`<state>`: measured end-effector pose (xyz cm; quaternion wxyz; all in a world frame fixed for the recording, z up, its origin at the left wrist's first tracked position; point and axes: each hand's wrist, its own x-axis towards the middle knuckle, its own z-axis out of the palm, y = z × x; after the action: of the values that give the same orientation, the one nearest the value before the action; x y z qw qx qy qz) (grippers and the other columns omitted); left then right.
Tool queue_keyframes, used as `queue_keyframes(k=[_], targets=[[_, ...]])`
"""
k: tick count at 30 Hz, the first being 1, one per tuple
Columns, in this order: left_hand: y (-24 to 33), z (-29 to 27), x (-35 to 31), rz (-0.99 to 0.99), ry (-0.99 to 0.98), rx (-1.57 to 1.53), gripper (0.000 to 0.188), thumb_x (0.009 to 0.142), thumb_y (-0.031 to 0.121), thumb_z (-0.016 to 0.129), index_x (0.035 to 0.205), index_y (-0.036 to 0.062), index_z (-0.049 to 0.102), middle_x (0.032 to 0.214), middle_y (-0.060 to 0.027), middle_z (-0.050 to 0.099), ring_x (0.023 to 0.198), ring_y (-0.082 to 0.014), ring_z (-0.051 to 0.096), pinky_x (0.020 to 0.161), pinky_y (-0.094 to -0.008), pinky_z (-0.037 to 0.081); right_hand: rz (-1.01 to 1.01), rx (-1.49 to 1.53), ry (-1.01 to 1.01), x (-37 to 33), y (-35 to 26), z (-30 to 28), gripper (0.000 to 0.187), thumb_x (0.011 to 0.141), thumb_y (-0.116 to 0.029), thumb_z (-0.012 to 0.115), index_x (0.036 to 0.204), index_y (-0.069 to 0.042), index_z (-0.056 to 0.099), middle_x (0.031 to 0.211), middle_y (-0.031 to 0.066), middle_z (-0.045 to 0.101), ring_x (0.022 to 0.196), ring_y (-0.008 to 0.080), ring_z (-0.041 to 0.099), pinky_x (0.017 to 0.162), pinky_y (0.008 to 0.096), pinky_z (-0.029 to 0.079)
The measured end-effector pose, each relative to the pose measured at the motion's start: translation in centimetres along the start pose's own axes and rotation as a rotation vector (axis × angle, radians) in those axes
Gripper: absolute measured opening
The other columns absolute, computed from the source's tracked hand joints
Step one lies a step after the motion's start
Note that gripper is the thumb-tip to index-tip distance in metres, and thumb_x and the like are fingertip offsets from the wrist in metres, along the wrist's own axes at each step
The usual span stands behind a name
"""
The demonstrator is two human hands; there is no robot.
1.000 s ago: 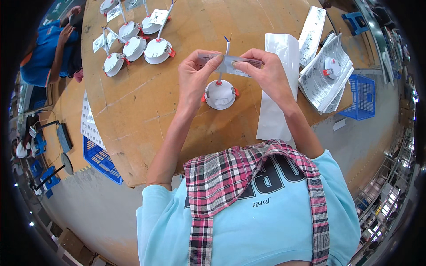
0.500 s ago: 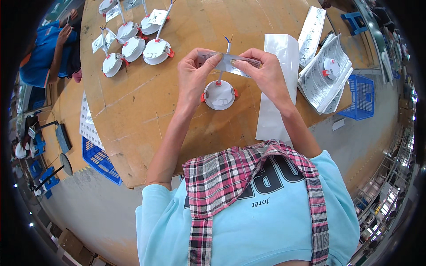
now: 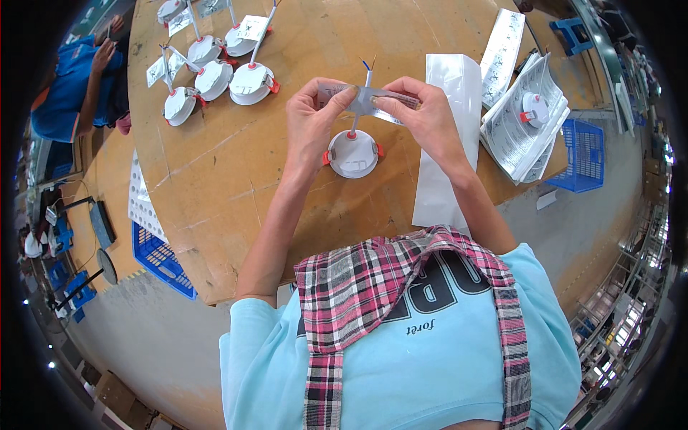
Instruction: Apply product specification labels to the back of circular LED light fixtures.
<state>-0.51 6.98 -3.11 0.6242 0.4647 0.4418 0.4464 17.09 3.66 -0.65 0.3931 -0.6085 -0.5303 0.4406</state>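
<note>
Between my two hands a silvery printed label (image 3: pixel 364 100) is stretched across the white cable of a round white downlight (image 3: pixel 353 155). My left hand (image 3: pixel 315 118) pinches the label's left end, and my right hand (image 3: pixel 424 118) pinches its right end, thumbs on top. The downlight lies on the table just below my hands, with a red-tipped spring clip at each side. Its cable runs up behind the label, and blue and yellow-brown wire ends (image 3: pixel 368 63) stick out above. My fingertips hide part of the label.
Several labelled downlights (image 3: pixel 251 83) stand at the table's far left. To my right lie a white glossy sheet (image 3: pixel 448 143), a label strip (image 3: pixel 503 54) and a paper stack (image 3: pixel 527 136) bearing a small downlight (image 3: pixel 534 107). Blue baskets (image 3: pixel 584 158) flank the table. A co-worker (image 3: pixel 68 89) is at left.
Almost nothing differs. Both hands keep their pinch on the label across the cable, and the whole view has shifted very slightly.
</note>
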Motion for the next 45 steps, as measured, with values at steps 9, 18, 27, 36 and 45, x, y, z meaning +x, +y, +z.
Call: queue_keyframes(k=[9,18,27,36,45], targets=[[-0.6,-0.4,0.3,-0.019,-0.047,-0.038,0.015,0.086,0.016,0.068,0.090,0.0019,0.065,0.082,-0.0033,0.067,0.076,-0.0084,0.060,0.076,-0.0259,0.045,-0.043,-0.025,0.008,0.1,0.1,-0.1,0.023,0.082,-0.018,0.069,0.096,0.000,0.064,0.079,0.0076,0.065,0.074,0.0131,0.061,0.067,0.0263,0.049],[-0.6,-0.6,0.4,-0.088,-0.135,-0.035,0.015,0.085,0.017,0.068,0.090,0.0026,0.065,0.081,-0.0018,0.066,0.075,-0.0076,0.058,0.073,-0.0249,0.044,-0.033,-0.021,-0.151,0.4,1.3,-1.1,0.028,0.081,-0.024,0.070,0.098,-0.003,0.064,0.091,0.0081,0.062,0.085,0.0178,0.059,0.078,0.0301,0.047],[-0.2,-0.1,0.2,-0.159,-0.152,-0.042,0.032,0.089,0.020,0.063,0.112,-0.0012,0.056,0.093,-0.0068,0.066,0.084,-0.0115,0.060,0.082,-0.0271,0.046,-0.278,-0.400,-0.060,1.1,-0.6,-0.8,0.031,0.078,-0.029,0.072,0.089,-0.001,0.064,0.093,0.0100,0.062,0.091,0.0246,0.056,0.082,0.0360,0.044],[-1.8,-1.0,-4.1,0.097,0.045,0.266,0.046,0.089,0.015,0.061,0.128,-0.0013,0.042,0.110,-0.0132,0.058,0.098,-0.0186,0.059,0.088,-0.0304,0.045,-0.124,-0.078,0.187,0.6,1.1,1.0,0.026,0.083,-0.021,0.067,0.080,0.003,0.056,0.074,0.0097,0.063,0.072,0.0162,0.060,0.066,0.0298,0.047],[-1.2,-0.2,-6.0,0.103,-0.091,0.522,0.030,0.086,0.009,0.061,0.114,0.0019,0.056,0.094,-0.0101,0.060,0.083,-0.0223,0.059,0.075,-0.0333,0.047,-0.158,-0.232,-0.005,1.1,0.4,-1.1,0.020,0.080,-0.018,0.070,0.081,-0.001,0.060,0.086,0.0068,0.062,0.089,0.0200,0.056,0.083,0.0321,0.042]])
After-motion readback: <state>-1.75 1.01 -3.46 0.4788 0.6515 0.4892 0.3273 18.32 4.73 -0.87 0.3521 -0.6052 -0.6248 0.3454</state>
